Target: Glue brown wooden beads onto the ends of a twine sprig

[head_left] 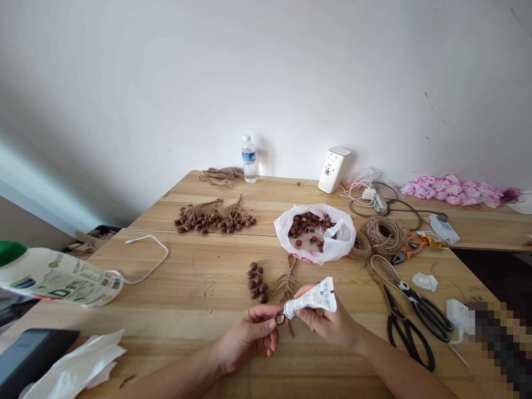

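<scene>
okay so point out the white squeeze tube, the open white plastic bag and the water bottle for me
White squeeze tube (314, 298): head view, on the middle of its body.
Open white plastic bag (283, 228): head view, on its left rim.
Water bottle (249, 157): head view, on its blue label.

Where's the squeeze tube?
In the head view, the squeeze tube is right of centre in the right hand, tip beside the nutshell in the left hand.

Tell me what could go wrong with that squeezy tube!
The right hand points the white tube at the brown shell, so too much might squirt out. The left hand pinches that shell close to the tube's narrow end, so that hand could get messy.
</scene>
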`<state>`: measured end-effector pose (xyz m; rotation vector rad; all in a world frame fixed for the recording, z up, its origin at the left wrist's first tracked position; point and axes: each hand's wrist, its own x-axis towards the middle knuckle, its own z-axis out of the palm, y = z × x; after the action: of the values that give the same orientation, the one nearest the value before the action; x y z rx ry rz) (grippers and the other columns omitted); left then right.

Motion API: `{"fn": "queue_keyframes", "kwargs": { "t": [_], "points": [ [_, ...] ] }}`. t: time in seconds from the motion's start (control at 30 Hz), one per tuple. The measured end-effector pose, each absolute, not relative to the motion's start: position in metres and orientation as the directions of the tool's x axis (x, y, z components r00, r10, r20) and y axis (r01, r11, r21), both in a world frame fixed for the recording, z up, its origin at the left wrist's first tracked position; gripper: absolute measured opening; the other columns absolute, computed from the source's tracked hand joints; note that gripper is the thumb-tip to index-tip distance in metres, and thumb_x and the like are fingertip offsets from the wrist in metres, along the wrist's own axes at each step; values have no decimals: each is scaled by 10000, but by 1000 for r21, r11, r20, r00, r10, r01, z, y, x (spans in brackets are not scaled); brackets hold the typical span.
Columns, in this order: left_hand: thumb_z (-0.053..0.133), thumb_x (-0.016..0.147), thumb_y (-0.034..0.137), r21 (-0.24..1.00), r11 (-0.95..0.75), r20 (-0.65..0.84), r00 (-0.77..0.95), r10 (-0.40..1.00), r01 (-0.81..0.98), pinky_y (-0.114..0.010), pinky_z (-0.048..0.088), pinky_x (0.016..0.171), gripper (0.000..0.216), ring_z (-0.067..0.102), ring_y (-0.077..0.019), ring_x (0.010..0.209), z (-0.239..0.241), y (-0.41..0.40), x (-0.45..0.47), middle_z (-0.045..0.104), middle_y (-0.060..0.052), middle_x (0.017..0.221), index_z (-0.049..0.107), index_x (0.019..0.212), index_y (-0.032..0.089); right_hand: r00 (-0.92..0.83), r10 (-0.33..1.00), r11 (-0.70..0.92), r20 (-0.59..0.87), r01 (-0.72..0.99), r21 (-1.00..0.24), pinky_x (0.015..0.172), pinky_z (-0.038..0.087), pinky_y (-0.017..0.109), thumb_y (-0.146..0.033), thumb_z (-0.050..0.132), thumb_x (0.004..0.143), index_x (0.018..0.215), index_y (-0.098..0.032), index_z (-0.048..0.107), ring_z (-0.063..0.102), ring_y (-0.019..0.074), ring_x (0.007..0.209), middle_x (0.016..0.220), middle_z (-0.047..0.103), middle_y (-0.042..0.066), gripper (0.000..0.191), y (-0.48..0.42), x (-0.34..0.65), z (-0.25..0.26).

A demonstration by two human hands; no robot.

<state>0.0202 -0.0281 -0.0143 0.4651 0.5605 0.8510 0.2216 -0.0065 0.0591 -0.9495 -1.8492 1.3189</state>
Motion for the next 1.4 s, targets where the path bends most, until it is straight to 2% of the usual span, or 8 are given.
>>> {"fn": "queue_keyframes", "kwargs": {
  "t": [0.2, 0.43, 0.53, 0.67, 0.73, 1.0, 1.2, 1.4],
  "points": [
    [789, 651, 212, 588, 567, -269, 521, 810, -577, -189, 471, 391, 202, 614, -115, 433, -14, -28, 21, 687, -12, 611, 750, 849, 225, -514, 851, 237, 109, 190, -953, 476, 415, 213, -393, 534, 886, 957, -181, 617, 507, 112, 536, 686, 577, 17, 239, -6, 223, 58],
    [790, 653, 224, 583, 572, -273, 524, 807, -577, -186, 466, 394, 195, 609, -118, 427, -13, -29, 21, 665, -8, 547, 749, 843, 226, -534, 840, 221, 94, 180, -959, 508, 427, 218, -389, 520, 895, 929, -162, 631, 509, 105, 532, 754, 620, 43, 255, -5, 223, 55],
    [785, 658, 215, 584, 573, -272, 526, 806, -575, -189, 465, 395, 197, 613, -118, 431, -14, -29, 20, 690, -20, 603, 746, 851, 224, -554, 827, 218, 95, 160, -963, 515, 427, 216, -374, 512, 903, 935, -164, 634, 503, 99, 526, 772, 619, 45, 246, -4, 223, 54],
    [784, 656, 195, 582, 574, -269, 529, 805, -577, -203, 470, 399, 206, 620, -115, 446, -14, -28, 20, 728, -47, 776, 742, 857, 218, -534, 839, 218, 100, 162, -962, 520, 425, 213, -362, 525, 897, 937, -167, 626, 500, 101, 526, 707, 580, 21, 222, -3, 223, 56],
    [782, 657, 192, 582, 573, -269, 529, 805, -577, -209, 474, 403, 206, 622, -118, 449, -15, -28, 19, 727, -46, 783, 741, 857, 218, -523, 846, 225, 108, 166, -960, 510, 418, 209, -358, 532, 894, 921, -169, 621, 490, 97, 517, 691, 567, 13, 211, -3, 223, 57],
    [780, 662, 196, 584, 576, -276, 527, 803, -572, -198, 461, 401, 201, 614, -116, 441, -17, -29, 20, 702, -22, 666, 739, 858, 218, -515, 852, 205, 97, 157, -966, 523, 434, 222, -389, 544, 883, 979, -174, 596, 539, 123, 581, 746, 624, 33, 241, -6, 221, 59],
    [791, 648, 202, 579, 571, -273, 522, 808, -582, -194, 441, 392, 257, 596, -109, 428, -15, -28, 20, 696, -19, 648, 736, 898, 220, -532, 841, 230, 97, 189, -955, 531, 434, 222, -392, 531, 889, 921, -179, 632, 545, 123, 590, 775, 639, 42, 238, -6, 222, 58],
    [779, 669, 226, 581, 572, -272, 525, 807, -579, -191, 426, 400, 219, 584, -120, 427, -17, -28, 19, 641, -4, 494, 737, 884, 220, -533, 838, 244, 117, 173, -954, 536, 432, 222, -374, 547, 880, 907, -169, 620, 538, 123, 606, 807, 640, 53, 220, -6, 221, 59]
  ]
}}
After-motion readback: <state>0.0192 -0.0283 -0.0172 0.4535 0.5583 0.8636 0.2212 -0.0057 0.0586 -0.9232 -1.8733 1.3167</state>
